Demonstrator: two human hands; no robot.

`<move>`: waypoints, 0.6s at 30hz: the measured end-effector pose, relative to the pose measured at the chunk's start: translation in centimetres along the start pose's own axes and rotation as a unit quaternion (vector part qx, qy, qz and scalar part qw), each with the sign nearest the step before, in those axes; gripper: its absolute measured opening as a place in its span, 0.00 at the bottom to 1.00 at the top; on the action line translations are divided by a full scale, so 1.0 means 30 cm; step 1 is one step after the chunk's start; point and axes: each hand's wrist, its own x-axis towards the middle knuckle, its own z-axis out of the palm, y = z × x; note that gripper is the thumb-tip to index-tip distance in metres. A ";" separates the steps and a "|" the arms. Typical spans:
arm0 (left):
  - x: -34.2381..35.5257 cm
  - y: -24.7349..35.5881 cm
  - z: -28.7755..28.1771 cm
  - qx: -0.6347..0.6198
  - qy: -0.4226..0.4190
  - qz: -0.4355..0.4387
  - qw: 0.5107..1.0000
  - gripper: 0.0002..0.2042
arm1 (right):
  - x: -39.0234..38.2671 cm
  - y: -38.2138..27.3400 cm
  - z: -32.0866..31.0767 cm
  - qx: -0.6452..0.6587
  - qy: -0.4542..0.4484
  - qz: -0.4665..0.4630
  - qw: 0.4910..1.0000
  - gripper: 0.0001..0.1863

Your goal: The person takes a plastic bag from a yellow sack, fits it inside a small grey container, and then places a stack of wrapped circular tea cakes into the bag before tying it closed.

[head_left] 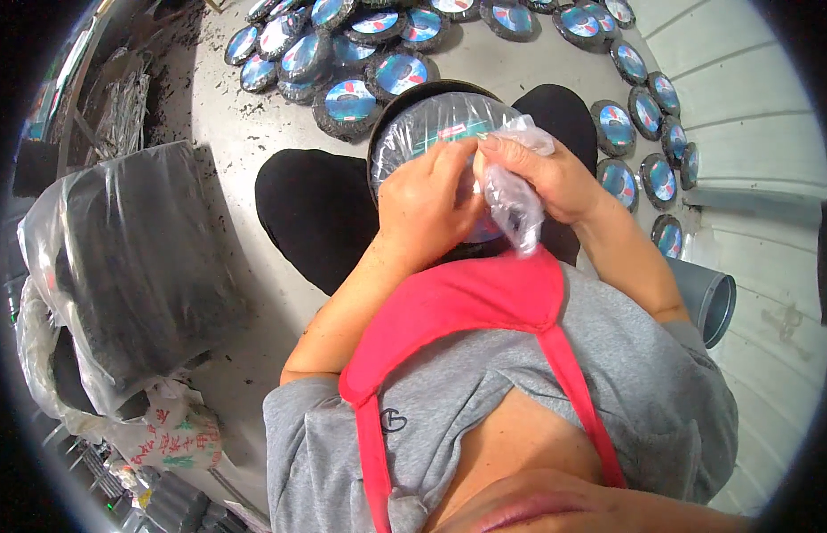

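Between my knees stands a dark-rimmed round container (375,133). In it, clear plastic film (415,126) covers a round thing with a coloured label, of which the near part is hidden by my hands. My left hand (431,197) is closed, its fingers curled on the film at the near side. My right hand (542,176) is closed round a gathered, twisted bunch of the clear plastic bag (517,209), whose loose end hangs toward my red apron (467,298). The two hands meet at the thumbs and fingertips over the container.
Black round packages with blue disc labels (350,100) lie piled at the far left. More black packages (616,127) line the pale wall at right. A plastic-covered dark block (133,258) stands at left, with a printed plastic bag (178,426) below. A grey cylinder (700,298) lies at my right.
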 end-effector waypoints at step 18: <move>0.087 0.021 -0.154 -0.328 -0.145 -0.386 0.850 0.27 | 0.138 0.040 0.088 -0.496 0.249 -0.487 0.674 0.16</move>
